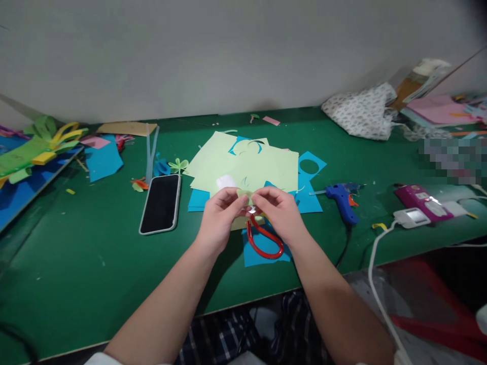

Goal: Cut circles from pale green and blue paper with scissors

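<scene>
The left hand (217,215) and right hand (283,213) pinch a small pale-green paper piece (243,193) directly between their fingertips, equally near each, just beyond red-handled scissors (264,253) towards the green table's (95,268) near edge, its long axis unclear.

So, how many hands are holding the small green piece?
2: the left hand pinches the green piece at its left side, the right hand at its right side.

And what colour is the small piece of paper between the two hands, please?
The small piece of paper is pale green, seen best in the head view.
</scene>
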`<act>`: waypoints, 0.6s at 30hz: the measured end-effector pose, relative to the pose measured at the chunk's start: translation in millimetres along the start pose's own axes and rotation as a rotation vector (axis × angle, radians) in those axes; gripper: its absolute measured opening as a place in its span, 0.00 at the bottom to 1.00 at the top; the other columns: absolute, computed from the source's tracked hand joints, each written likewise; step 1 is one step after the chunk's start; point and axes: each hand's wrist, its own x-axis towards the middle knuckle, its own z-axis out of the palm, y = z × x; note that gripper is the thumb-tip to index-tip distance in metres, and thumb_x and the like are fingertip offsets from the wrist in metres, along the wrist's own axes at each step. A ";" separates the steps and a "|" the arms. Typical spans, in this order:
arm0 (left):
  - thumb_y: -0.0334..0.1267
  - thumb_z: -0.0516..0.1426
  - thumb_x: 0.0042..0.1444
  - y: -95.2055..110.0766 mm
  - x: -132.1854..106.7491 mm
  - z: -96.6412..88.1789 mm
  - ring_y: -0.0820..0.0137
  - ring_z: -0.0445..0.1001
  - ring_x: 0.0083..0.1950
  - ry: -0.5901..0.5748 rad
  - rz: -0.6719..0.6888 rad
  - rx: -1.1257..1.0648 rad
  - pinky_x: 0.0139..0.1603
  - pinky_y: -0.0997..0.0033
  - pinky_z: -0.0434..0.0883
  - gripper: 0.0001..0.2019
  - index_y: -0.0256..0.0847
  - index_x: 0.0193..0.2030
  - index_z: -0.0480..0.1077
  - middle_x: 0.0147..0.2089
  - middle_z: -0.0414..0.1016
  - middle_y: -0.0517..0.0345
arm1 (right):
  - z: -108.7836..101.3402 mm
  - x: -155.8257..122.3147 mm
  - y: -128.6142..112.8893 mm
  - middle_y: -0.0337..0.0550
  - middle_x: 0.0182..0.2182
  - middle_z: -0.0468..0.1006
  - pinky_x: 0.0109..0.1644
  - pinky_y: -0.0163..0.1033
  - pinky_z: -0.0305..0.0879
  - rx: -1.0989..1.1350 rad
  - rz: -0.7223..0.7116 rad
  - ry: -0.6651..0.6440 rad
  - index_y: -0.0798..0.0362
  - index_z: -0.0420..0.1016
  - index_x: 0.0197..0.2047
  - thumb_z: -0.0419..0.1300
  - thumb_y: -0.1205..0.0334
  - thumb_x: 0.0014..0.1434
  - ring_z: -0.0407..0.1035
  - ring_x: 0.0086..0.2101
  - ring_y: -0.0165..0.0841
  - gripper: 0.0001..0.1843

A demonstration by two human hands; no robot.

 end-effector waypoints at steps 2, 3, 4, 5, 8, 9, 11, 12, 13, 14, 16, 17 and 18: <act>0.40 0.67 0.48 4.3 -1.4 -0.6 0.75 0.74 0.27 0.031 0.044 0.005 0.27 0.77 0.72 0.09 0.39 0.31 0.72 0.28 0.75 0.62 | -5.7 -8.6 -3.1 0.41 0.32 0.78 0.39 0.42 0.70 -0.079 -0.013 0.009 0.49 0.77 0.35 0.63 0.52 0.56 0.72 0.34 0.35 0.10; 0.39 0.66 0.49 7.0 -2.3 -0.8 0.75 0.74 0.27 0.043 0.065 0.008 0.26 0.78 0.71 0.09 0.40 0.31 0.72 0.27 0.75 0.63 | -8.9 -14.6 -3.8 0.43 0.35 0.78 0.41 0.44 0.70 -0.228 -0.020 0.004 0.49 0.77 0.40 0.62 0.51 0.58 0.73 0.36 0.37 0.12; 0.38 0.66 0.50 9.7 -3.4 -1.1 0.76 0.73 0.26 0.052 0.086 0.011 0.25 0.78 0.70 0.08 0.40 0.31 0.72 0.27 0.74 0.63 | -11.9 -21.4 -3.5 0.45 0.37 0.78 0.43 0.47 0.70 -0.408 -0.033 0.001 0.49 0.77 0.43 0.62 0.51 0.58 0.73 0.38 0.40 0.13; 0.38 0.66 0.50 12.4 -4.7 -1.2 0.76 0.72 0.25 0.059 0.105 0.014 0.24 0.78 0.69 0.08 0.40 0.31 0.72 0.26 0.74 0.63 | -14.2 -28.5 -2.3 0.48 0.41 0.78 0.48 0.51 0.70 -0.572 -0.049 -0.031 0.49 0.76 0.47 0.63 0.53 0.58 0.73 0.42 0.44 0.15; 0.36 0.65 0.50 18.9 -9.0 -1.1 0.78 0.70 0.24 0.072 0.158 0.023 0.23 0.78 0.68 0.06 0.40 0.31 0.72 0.26 0.74 0.63 | -15.4 -45.1 6.1 0.58 0.51 0.74 0.56 0.57 0.66 -0.881 -0.037 -0.164 0.54 0.71 0.58 0.64 0.64 0.57 0.67 0.53 0.52 0.25; 0.35 0.66 0.50 20.5 -10.7 -1.0 0.78 0.69 0.23 0.081 0.178 0.032 0.24 0.79 0.69 0.05 0.40 0.33 0.74 0.26 0.73 0.64 | -14.1 -47.8 9.4 0.60 0.51 0.74 0.55 0.58 0.67 -0.955 -0.014 -0.174 0.57 0.69 0.61 0.64 0.67 0.57 0.67 0.53 0.54 0.28; 0.34 0.66 0.51 23.3 -14.4 -0.7 0.79 0.69 0.23 0.108 0.234 0.072 0.26 0.79 0.70 0.07 0.41 0.38 0.77 0.25 0.72 0.65 | -11.1 -48.9 15.1 0.62 0.49 0.74 0.52 0.59 0.69 -1.040 0.007 -0.166 0.58 0.68 0.62 0.61 0.73 0.56 0.69 0.50 0.54 0.30; 0.34 0.66 0.51 24.8 -16.5 -0.6 0.79 0.69 0.23 0.120 0.268 0.100 0.26 0.80 0.71 0.10 0.42 0.42 0.77 0.25 0.72 0.65 | -10.1 -48.1 17.3 0.62 0.48 0.75 0.50 0.59 0.70 -1.055 0.007 -0.158 0.58 0.68 0.62 0.59 0.75 0.56 0.70 0.49 0.54 0.30; 0.34 0.66 0.51 26.7 -18.7 -0.7 0.79 0.69 0.24 0.131 0.301 0.131 0.27 0.79 0.72 0.13 0.44 0.45 0.77 0.26 0.72 0.65 | -9.8 -47.1 19.0 0.62 0.47 0.75 0.49 0.58 0.71 -1.061 0.002 -0.151 0.57 0.68 0.62 0.58 0.76 0.55 0.71 0.48 0.53 0.30; 0.34 0.66 0.51 29.0 -21.2 -1.0 0.78 0.70 0.24 0.138 0.334 0.162 0.27 0.79 0.73 0.15 0.45 0.47 0.77 0.26 0.73 0.65 | -10.1 -46.3 20.5 0.61 0.48 0.74 0.47 0.57 0.72 -1.052 -0.003 -0.143 0.56 0.68 0.62 0.57 0.76 0.55 0.71 0.47 0.52 0.31; 0.33 0.65 0.52 35.2 -26.5 -2.0 0.77 0.72 0.25 0.150 0.379 0.213 0.27 0.78 0.75 0.17 0.47 0.49 0.77 0.27 0.75 0.65 | -12.5 -46.7 22.7 0.60 0.51 0.73 0.46 0.55 0.73 -0.980 -0.002 -0.112 0.53 0.65 0.63 0.56 0.75 0.54 0.71 0.48 0.50 0.33; 0.33 0.65 0.52 39.2 -29.1 -2.8 0.76 0.72 0.25 0.155 0.402 0.238 0.27 0.77 0.76 0.17 0.47 0.50 0.77 0.28 0.76 0.65 | -14.1 -48.0 23.6 0.58 0.52 0.72 0.47 0.55 0.73 -0.897 0.001 -0.085 0.50 0.64 0.64 0.57 0.74 0.54 0.71 0.49 0.50 0.33; 0.33 0.65 0.52 43.6 -31.6 -3.7 0.76 0.72 0.24 0.150 0.410 0.258 0.27 0.77 0.77 0.18 0.48 0.51 0.77 0.27 0.76 0.65 | -15.6 -49.9 24.2 0.56 0.54 0.71 0.48 0.54 0.73 -0.782 0.003 -0.052 0.47 0.63 0.64 0.58 0.71 0.54 0.71 0.50 0.48 0.34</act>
